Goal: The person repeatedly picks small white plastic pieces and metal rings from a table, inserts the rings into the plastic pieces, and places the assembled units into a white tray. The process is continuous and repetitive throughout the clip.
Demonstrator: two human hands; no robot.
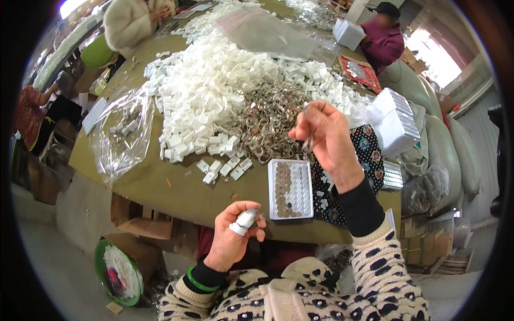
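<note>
My left hand [227, 241] is closed around a small white piece with a silvery-grey end [244, 220], low in front of me at the table's near edge. Raised over the small curled metal parts [270, 115], my right hand [333, 142] has its thumb and fingertips pinched together. Something small and shiny shows at those fingers, too small to name. Below it lies a white tray [305, 184] with rows of round wells. Brownish discs [282, 184] fill its left rows. Several loose white plastic pieces [225, 168] lie to the left of the tray.
A big heap of white plastic pieces [198, 91] covers the table's middle. Clear plastic bags [126, 134] lie at left. A dark patterned cloth [367, 150] and stacked white trays [395, 123] stand at right. A green basin [101, 275] sits on the floor. Other people work around the table.
</note>
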